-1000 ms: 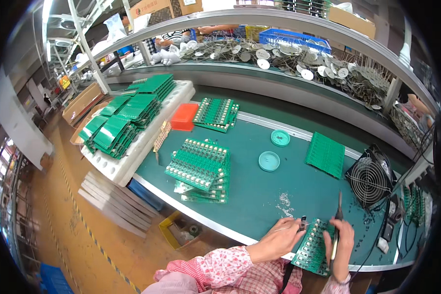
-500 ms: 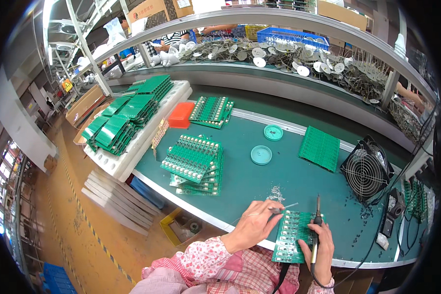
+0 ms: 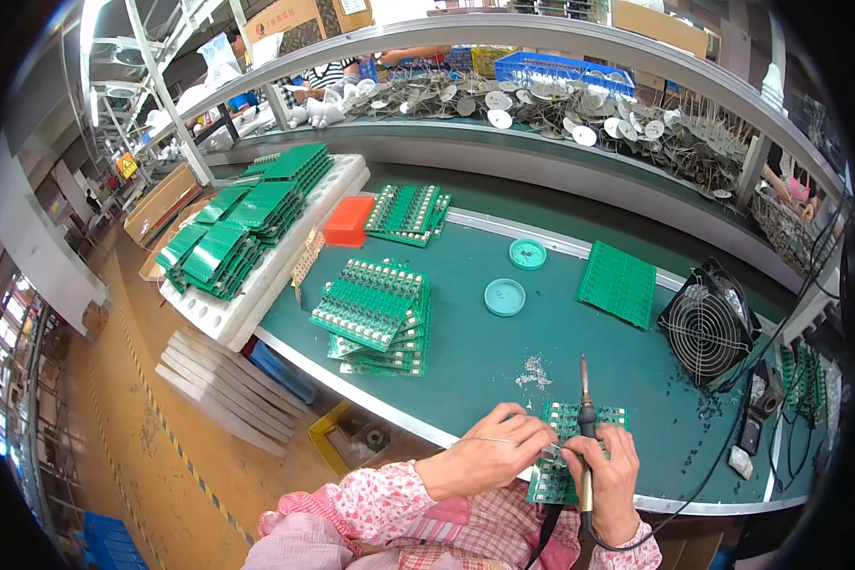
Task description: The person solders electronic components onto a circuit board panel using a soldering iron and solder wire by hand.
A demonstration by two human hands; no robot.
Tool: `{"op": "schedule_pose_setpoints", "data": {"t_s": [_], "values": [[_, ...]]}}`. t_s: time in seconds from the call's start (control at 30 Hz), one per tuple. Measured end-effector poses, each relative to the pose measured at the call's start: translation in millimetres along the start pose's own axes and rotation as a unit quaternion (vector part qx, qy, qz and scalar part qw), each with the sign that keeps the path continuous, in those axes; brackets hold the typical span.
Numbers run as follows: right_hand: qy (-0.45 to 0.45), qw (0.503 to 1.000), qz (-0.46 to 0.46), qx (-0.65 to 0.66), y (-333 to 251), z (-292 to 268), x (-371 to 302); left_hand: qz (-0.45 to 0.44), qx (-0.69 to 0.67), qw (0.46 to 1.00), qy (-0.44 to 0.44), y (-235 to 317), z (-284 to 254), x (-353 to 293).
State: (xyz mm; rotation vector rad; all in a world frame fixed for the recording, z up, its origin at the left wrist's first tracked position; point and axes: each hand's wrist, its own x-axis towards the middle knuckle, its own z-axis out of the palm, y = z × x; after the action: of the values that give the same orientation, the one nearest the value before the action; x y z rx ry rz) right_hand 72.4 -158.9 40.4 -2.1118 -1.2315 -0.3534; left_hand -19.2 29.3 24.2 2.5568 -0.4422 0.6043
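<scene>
A green circuit board panel (image 3: 552,486) with rows of small parts lies at the table's front edge, beneath both hands. My right hand (image 3: 606,470) has a soldering iron (image 3: 587,418) held in it, its metal tip pointing up and away from the board. Thumb and fingertips of that hand meet those of my left hand (image 3: 494,454) above the panel. My left hand is closed in a pinch on a thin silvery strand that looks like solder wire. A small piece between the fingertips is too hidden to name.
Stacked circuit panels (image 3: 375,309) stand left, near a red box (image 3: 349,220). Two round teal dishes (image 3: 504,297) sit mid-table, beyond silvery scraps (image 3: 534,371). At right are a bare panel (image 3: 617,285), a black fan (image 3: 711,328) and the iron's cable.
My left hand has moved down and right to meet the right fingertips. The right hand has shifted slightly left with the iron, whose tip has swung up and left.
</scene>
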Motion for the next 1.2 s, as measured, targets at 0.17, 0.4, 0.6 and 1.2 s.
{"op": "schedule_pose_setpoints", "data": {"t_s": [0.17,0.4,0.6,1.2], "values": [[-0.022,0.999,-0.039,0.004,-6,5,9,-0.036,0.022,0.999,-0.002,-1,1,-10],[-0.021,0.999,-0.044,0.008,-4,9,5,-0.092,0.042,0.994,-0.035,4,-4,-20],[0.069,0.995,0.069,-0.014,23,-4,-25,-0.141,0.009,0.99,-0.012,-7,-4,-15],[0.09,0.979,0.184,-0.007,26,5,-38,-0.356,-0.093,0.899,0.238,-42,-1,-13]]}}
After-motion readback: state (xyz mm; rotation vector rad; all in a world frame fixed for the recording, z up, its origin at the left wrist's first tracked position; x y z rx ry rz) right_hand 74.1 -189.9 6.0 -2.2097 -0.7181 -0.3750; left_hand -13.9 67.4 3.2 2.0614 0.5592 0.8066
